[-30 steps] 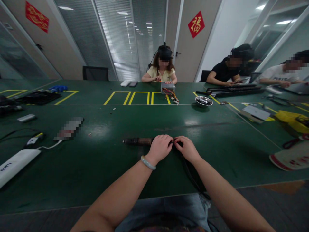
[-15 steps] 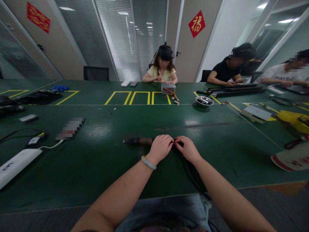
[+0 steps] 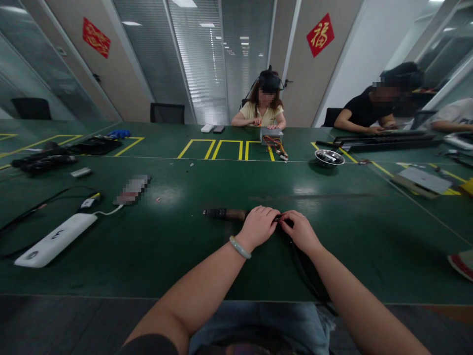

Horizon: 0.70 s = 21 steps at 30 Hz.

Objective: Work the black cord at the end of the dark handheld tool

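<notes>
A dark, slim, pen-shaped tool, possibly an electric screwdriver, lies along the table with its black nose and small metal tip pointing left. My left hand is closed over its rear end, the wrist wearing a pale bangle. Close against those fingers, my right hand pinches the spot where a thick black cord meets the tool. From there the cord runs toward me and drops over the near table edge. My fingertips hide the joint itself.
A white power bank is wired to a phone at left. Farther off are a metal bowl, a grey power supply unit with coloured wires, and black rails. Co-workers sit across the green table.
My view has turned slightly left, so the scene sits farther right. Both hands keep nearly the same hold on the tool and cord, fingers shifting only a little.
</notes>
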### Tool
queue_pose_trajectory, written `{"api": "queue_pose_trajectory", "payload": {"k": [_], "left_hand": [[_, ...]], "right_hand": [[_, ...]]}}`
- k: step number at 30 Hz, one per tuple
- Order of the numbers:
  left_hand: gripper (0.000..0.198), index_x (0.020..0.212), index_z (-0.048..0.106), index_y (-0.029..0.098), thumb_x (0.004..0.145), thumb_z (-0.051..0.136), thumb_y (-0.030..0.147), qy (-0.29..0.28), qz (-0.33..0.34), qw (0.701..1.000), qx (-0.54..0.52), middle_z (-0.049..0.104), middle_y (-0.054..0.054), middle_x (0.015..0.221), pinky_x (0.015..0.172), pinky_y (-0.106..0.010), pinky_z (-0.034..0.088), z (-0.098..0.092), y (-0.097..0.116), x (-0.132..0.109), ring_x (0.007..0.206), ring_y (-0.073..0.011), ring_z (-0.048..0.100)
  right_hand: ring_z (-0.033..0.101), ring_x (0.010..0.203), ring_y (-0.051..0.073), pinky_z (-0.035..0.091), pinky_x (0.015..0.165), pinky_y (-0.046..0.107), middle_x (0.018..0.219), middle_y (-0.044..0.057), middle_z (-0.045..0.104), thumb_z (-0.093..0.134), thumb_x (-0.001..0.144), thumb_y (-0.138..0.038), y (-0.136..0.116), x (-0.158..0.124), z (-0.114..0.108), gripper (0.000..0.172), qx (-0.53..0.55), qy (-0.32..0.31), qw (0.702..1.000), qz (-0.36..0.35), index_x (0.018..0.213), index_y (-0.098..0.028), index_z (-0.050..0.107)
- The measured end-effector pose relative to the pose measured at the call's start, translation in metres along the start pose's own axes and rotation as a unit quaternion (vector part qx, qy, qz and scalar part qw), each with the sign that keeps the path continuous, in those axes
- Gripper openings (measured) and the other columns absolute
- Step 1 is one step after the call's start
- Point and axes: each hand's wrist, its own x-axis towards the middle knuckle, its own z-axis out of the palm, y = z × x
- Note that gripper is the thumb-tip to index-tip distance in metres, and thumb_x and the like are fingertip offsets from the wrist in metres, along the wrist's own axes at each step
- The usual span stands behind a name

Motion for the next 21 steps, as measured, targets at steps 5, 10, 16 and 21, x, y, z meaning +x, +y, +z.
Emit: {"api": "queue_pose_trajectory", "payload": {"k": [5, 10, 16, 21], "left_hand": [[0.037, 0.128, 0.051, 0.023, 0.091, 0.052, 0.022, 0.023, 0.02, 1.0, 0.008, 0.06, -0.005, 0.127, 0.117, -0.045, 0.025, -0.006, 0.002, -0.001, 0.125, -0.0209, 0.05], [0.037, 0.128, 0.052, 0.024, 0.092, 0.047, 0.018, 0.041, 0.049, 0.998, 0.001, 0.062, -0.004, 0.123, 0.116, -0.041, 0.029, -0.015, 0.005, -0.004, 0.123, -0.0171, 0.052], [0.034, 0.123, 0.057, 0.022, 0.092, 0.044, 0.017, 0.059, 0.107, 0.992, -0.029, 0.064, -0.004, 0.117, 0.114, -0.039, 0.034, -0.016, 0.003, -0.007, 0.116, -0.0152, 0.056], [0.033, 0.12, 0.06, 0.022, 0.091, 0.046, 0.016, 0.04, 0.131, 0.989, -0.057, 0.065, -0.002, 0.112, 0.11, -0.035, 0.037, -0.018, 0.002, -0.008, 0.11, -0.0144, 0.058]], "right_hand": [[0.06, 0.093, 0.024, 0.045, 0.088, 0.04, 0.098, 0.005, 0.067, 0.061, 0.084, -0.027, 0.0, -0.001, 0.0, 0.009, -0.035, 0.001, 0.999, -0.015, 0.087, -0.023, 0.068], [0.06, 0.091, 0.024, 0.044, 0.086, 0.039, 0.096, 0.006, 0.066, 0.061, 0.085, -0.029, -0.002, -0.001, -0.003, 0.01, -0.076, -0.004, 0.997, -0.033, 0.09, -0.023, 0.067], [0.058, 0.09, 0.024, 0.043, 0.086, 0.038, 0.093, 0.006, 0.066, 0.056, 0.088, -0.035, 0.012, 0.006, -0.011, 0.018, -0.122, 0.002, 0.992, -0.029, 0.089, -0.021, 0.068], [0.059, 0.093, 0.028, 0.043, 0.086, 0.041, 0.094, 0.01, 0.067, 0.053, 0.085, -0.045, 0.061, 0.001, -0.042, 0.031, -0.178, 0.028, 0.982, 0.06, 0.09, -0.021, 0.072]]}}
